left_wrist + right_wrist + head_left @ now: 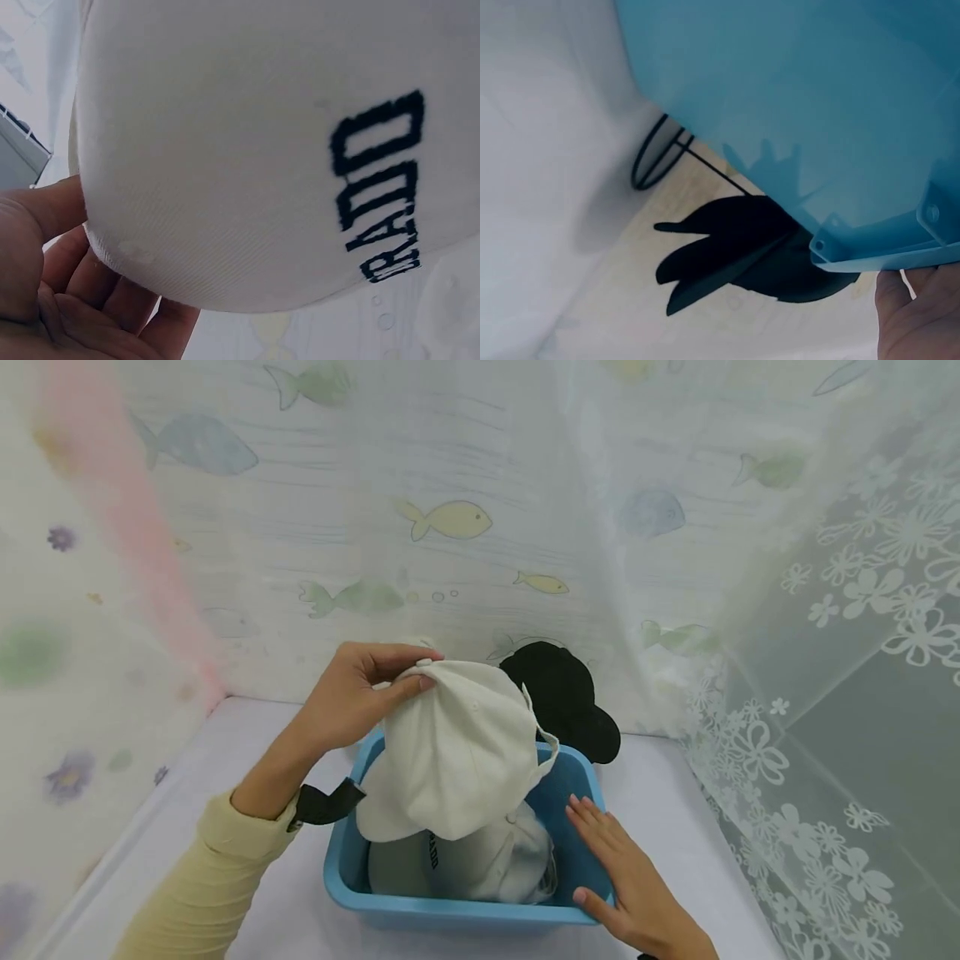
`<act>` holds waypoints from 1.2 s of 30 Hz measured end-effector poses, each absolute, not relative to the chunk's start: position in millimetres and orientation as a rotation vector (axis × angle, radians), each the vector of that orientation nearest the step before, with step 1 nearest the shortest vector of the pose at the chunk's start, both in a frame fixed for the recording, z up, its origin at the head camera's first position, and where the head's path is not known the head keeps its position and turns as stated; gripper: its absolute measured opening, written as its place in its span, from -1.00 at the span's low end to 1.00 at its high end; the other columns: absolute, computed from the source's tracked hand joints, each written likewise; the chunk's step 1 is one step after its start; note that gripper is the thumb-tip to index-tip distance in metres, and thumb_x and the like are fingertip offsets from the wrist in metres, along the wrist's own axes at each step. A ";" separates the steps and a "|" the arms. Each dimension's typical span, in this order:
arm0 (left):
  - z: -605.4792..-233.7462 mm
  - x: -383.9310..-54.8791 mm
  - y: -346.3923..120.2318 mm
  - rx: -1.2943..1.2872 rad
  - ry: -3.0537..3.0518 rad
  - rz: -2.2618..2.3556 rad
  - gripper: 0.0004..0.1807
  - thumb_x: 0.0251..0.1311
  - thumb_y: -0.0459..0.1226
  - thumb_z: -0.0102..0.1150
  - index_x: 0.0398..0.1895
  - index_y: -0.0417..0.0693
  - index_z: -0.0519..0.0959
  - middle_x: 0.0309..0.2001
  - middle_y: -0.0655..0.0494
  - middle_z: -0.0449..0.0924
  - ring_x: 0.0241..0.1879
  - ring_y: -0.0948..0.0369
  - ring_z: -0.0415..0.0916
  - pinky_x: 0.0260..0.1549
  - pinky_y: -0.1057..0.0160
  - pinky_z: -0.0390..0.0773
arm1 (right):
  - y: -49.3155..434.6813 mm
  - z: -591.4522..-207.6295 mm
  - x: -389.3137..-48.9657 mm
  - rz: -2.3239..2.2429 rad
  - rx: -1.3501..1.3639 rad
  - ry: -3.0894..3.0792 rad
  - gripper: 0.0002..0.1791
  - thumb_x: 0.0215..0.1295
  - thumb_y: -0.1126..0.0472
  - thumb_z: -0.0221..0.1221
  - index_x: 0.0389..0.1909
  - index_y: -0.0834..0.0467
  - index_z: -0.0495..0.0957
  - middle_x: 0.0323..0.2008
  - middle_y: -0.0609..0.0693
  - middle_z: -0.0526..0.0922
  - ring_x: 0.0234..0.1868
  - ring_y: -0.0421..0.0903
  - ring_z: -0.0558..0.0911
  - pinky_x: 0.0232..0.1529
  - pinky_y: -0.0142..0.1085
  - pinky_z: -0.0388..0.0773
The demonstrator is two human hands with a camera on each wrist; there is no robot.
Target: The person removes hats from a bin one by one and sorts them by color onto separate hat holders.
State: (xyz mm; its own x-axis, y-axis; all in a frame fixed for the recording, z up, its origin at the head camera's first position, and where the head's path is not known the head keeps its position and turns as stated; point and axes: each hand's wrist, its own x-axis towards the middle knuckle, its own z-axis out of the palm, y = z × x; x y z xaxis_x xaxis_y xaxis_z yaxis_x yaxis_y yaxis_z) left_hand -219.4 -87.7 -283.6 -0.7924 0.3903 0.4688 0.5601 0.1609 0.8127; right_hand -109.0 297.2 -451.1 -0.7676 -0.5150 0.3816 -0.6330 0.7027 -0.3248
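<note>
My left hand (367,689) pinches a white baseball cap (468,735) at its crown, near the top button. The cap hangs over a blue plastic bin (450,910), brim down and to the left, back strap at the right. In the left wrist view, dark letters mark the held cap (210,150), with the fingers (97,281) at its edge. Below it, another white cap (495,860) with dark lettering lies inside the bin, partly covered. My right hand (630,877) rests on the bin's right rim, its fingers straight.
A black cap (555,693) is behind the bin's back right corner. The right wrist view shows black brims (735,247) beside a thin black wire stand (652,157). White cloth (660,827) covers the table, and a sheer curtain with fish (450,518) hangs behind.
</note>
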 end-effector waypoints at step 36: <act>-256.2 -337.7 -147.3 -0.693 -2.203 -1.388 -0.68 0.39 -0.33 0.24 0.15 -0.21 0.67 0.15 -0.17 0.66 -0.18 0.48 0.63 -0.18 0.54 0.57 | 303.9 -444.9 -110.0 0.470 1.079 -2.621 -0.17 0.37 0.01 0.19 0.60 0.09 0.13 0.58 0.01 0.19 0.60 0.07 0.11 0.59 -0.40 -0.25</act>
State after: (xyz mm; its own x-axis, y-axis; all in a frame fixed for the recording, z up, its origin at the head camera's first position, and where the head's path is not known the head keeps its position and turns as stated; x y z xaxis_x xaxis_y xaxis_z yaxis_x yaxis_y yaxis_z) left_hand -337.7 -147.3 -256.2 -0.7758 0.1775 0.6055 0.6227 0.3694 0.6897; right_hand -110.0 303.9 -444.9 -0.6871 -0.6296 0.3627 -0.7164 0.6704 -0.1935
